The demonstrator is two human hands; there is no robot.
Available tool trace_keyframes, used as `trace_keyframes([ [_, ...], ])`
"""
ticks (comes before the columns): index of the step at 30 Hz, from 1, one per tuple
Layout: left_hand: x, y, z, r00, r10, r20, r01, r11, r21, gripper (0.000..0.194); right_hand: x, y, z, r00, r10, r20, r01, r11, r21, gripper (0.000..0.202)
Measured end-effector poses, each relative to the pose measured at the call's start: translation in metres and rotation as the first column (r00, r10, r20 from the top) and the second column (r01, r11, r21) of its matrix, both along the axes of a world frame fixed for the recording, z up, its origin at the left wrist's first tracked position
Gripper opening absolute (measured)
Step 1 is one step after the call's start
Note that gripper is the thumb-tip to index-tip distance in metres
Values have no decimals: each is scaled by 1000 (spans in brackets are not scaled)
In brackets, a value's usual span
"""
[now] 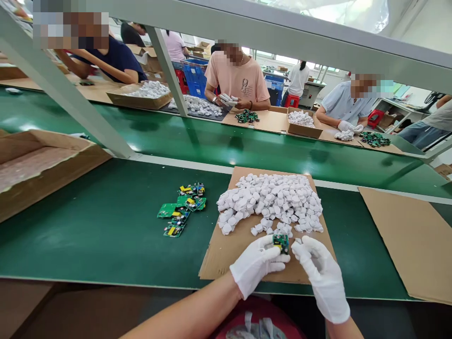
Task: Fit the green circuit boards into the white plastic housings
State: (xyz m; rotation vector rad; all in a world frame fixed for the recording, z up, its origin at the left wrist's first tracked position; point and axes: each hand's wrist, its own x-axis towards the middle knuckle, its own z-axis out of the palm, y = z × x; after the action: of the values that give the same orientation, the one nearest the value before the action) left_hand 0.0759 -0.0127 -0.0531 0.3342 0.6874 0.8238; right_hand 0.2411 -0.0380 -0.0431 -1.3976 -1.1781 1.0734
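White-gloved, my left hand [256, 264] grips a small green circuit board [281, 242] between thumb and fingers; yellow and dark components show on its face. Just to its right, my right hand [322, 275], also gloved, has thumb and forefinger pinched on what looks like a small white piece [298, 241], partly hidden by the fingertips. Beyond both hands a big heap of small white pieces [271, 200] lies on a flat cardboard sheet [219, 256]. Left of that sheet, several more circuit boards [181, 209] rest in a loose cluster on the green bench.
A cardboard box [52, 176] stands at the left, and another cardboard sheet [416, 240] lies at the right. A slanted metal post [70, 84] and an overhead beam [268, 33] frame the bench. Across it, co-workers sit beside boxes of white pieces [302, 120].
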Motion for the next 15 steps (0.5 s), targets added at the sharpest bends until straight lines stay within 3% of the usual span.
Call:
trace_keyframes([
  [3,1,0,-1,1000,17,-24,-17,1000,-11,48,-1,-4,2,948,12,319,-67,985,161,21],
  [6,5,-1,0,990,38,-132,-28,997,75,49,-3,-3,0,849,-43,526,-163,927,339,15],
  [11,11,-4,1,941,155,-301,-86,969,230,39,-3,1,-2,697,-166,698,-284,830,480,17],
  [15,11,-6,-3,935,153,-320,-43,945,325,46,-2,2,0,564,-267,781,-357,774,523,22],
])
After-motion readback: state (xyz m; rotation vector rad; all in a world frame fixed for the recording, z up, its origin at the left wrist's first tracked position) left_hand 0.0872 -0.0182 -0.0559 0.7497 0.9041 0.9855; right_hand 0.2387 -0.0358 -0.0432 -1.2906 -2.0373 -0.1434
